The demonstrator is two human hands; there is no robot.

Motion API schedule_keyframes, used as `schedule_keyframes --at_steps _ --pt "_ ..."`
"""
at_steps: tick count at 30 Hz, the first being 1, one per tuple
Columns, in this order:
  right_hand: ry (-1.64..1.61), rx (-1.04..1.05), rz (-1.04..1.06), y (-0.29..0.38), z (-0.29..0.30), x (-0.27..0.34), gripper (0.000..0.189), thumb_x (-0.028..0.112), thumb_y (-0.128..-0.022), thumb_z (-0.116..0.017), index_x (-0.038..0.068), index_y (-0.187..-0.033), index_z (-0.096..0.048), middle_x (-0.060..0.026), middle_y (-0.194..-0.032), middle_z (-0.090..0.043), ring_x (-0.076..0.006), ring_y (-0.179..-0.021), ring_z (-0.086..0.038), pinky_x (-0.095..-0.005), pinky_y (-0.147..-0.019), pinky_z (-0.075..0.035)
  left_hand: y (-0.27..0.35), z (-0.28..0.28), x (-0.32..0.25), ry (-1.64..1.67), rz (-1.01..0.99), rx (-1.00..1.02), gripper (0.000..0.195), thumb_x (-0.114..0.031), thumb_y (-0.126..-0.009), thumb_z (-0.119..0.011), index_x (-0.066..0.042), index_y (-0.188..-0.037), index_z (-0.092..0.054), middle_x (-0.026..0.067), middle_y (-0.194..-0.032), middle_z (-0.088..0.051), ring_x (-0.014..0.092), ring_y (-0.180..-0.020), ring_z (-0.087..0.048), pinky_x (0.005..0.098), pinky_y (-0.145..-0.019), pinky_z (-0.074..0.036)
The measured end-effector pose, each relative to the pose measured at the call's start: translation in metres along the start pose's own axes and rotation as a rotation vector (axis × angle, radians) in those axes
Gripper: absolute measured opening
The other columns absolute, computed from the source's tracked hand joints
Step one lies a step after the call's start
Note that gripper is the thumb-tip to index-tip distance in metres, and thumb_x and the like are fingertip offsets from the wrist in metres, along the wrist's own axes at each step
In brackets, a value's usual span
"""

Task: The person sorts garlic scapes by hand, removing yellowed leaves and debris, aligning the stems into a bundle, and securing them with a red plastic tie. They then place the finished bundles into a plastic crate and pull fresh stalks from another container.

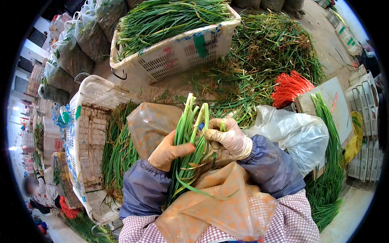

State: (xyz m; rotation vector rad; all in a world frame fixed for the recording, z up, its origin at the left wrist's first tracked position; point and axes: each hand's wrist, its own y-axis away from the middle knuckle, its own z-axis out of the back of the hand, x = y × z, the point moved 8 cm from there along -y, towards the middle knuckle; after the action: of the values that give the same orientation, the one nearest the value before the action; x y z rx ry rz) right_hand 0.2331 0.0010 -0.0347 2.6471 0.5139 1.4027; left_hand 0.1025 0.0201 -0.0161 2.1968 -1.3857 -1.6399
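Observation:
My left hand, in a tan rubber glove, is closed around a bunch of long green leafy stalks, perhaps garlic greens. Their pale cut ends point up and away from me, while the leaves hang down toward my lap. Just right of the bunch, my right hand, in a pale stained glove, has its fingers curled. A short green stalk end pokes up between them; the rest of it is hidden. Beneath both hands, a translucent plastic apron with orange dots covers my lap.
Greens lie in a tipped white crate at left. A full crate stands ahead, beside a heap of leaf waste. Red ties, a clear plastic bag, a board and long greens are at right.

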Motion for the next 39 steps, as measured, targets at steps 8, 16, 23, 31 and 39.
schedule_keyframes --at_steps 8,16,23,31,39 --pt "0.028 -0.045 0.116 0.037 0.003 0.043 0.02 0.018 -0.081 -0.067 0.0 -0.087 -0.063 -0.0004 -0.065 -0.057 -0.0038 -0.042 -0.041 -0.0192 -0.037 -0.029 0.006 0.031 -0.009 0.128 -0.058 -0.187 0.025 -0.006 -0.076 -0.067 -0.001 -0.097 -0.056 0.009 -0.075 -0.06 0.019 -0.066 -0.06 0.0313 -0.061 -0.05" --pt "0.261 -0.283 0.209 0.039 0.026 0.053 0.014 0.017 -0.086 -0.066 0.004 -0.082 -0.064 0.0018 -0.06 -0.056 -0.0036 -0.048 -0.047 -0.0192 -0.043 -0.037 0.016 -0.022 -0.047 -0.158 -0.274 -0.182 0.026 0.003 -0.075 -0.065 0.0 -0.1 -0.059 0.0045 -0.083 -0.061 0.014 -0.073 -0.059 0.0263 -0.068 -0.05" --pt "0.21 -0.012 0.126 0.023 0.017 0.048 0.022 0.025 -0.088 -0.063 0.006 -0.078 -0.062 0.0023 -0.059 -0.054 -0.0052 -0.047 -0.044 -0.0206 -0.042 -0.034 0.0 -0.037 -0.004 0.051 -0.067 -0.071 0.025 0.004 -0.078 -0.064 0.001 -0.102 -0.058 0.0066 -0.088 -0.064 0.015 -0.073 -0.062 0.0298 -0.065 -0.053" --pt "0.461 -0.645 0.528 0.045 0.138 0.12 0.025 0.01 -0.087 -0.059 0.004 -0.112 -0.058 0.0021 -0.064 -0.054 -0.007 -0.051 -0.049 -0.0216 -0.047 -0.043 0.003 -0.02 0.001 0.217 -0.022 -0.04 0.022 0.002 -0.076 -0.062 0.0 -0.098 -0.056 0.0096 -0.081 -0.063 0.02 -0.066 -0.063 0.0324 -0.058 -0.054" --pt "0.295 -0.236 0.131 0.008 0.042 0.049 0.027 0.028 -0.092 -0.057 0.004 -0.101 -0.066 0.0043 -0.059 -0.051 -0.0042 -0.046 -0.044 -0.0197 -0.044 -0.036 -0.004 -0.015 0.008 0.147 -0.072 -0.176 0.02 0.003 -0.076 -0.065 -0.002 -0.094 -0.058 0.0077 -0.077 -0.063 0.018 -0.063 -0.062 0.0315 -0.054 -0.052"
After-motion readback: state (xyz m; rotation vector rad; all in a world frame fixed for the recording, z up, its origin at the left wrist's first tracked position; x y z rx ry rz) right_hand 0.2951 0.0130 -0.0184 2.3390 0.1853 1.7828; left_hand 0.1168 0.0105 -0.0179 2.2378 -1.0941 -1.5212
